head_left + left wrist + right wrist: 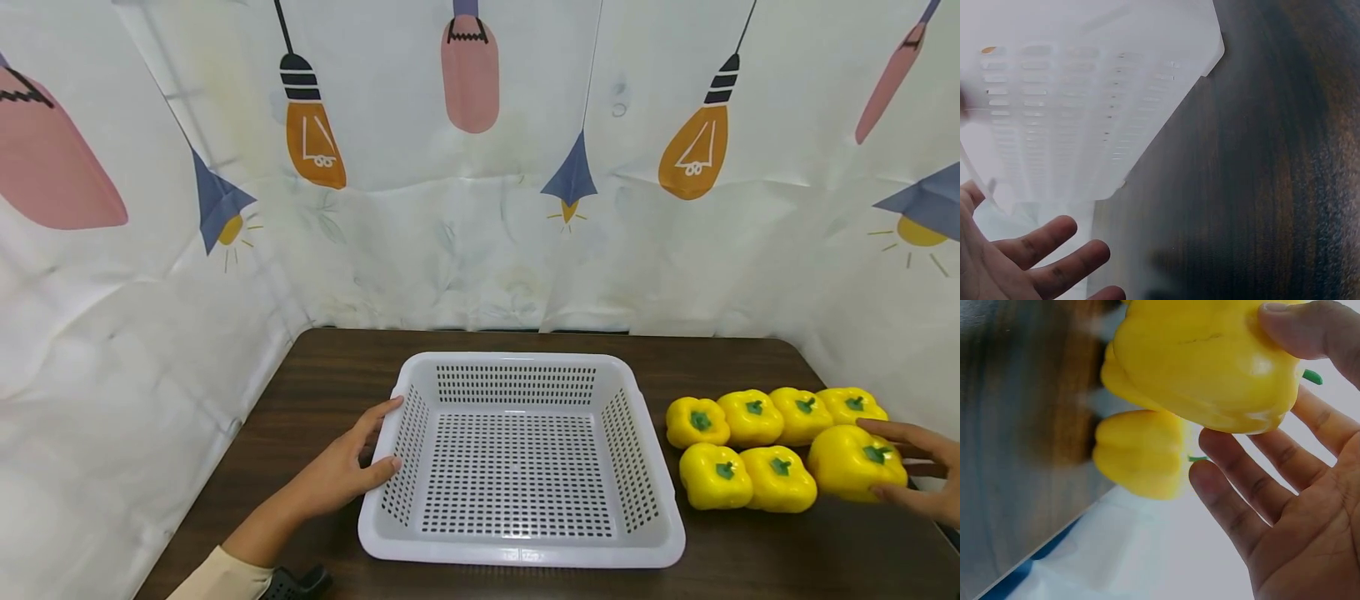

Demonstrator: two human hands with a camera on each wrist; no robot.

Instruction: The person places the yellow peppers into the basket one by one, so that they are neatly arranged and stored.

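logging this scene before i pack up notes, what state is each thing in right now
basket: upright, nothing inside
held yellow pepper: whole, stem on, in the right hand
back four peppers: in a row on the table, stems on
front two peppers: side by side on the table, stems on
left hand: at the basket's left rim
wall cloth: hanging, creased

Curtained-off booth, exact rm type unclear: dk wood-grain counter (345, 367) w/ white sheeting (420, 267) behind & at sides, printed w/ lamps (573, 171) & bulbs (317, 146).
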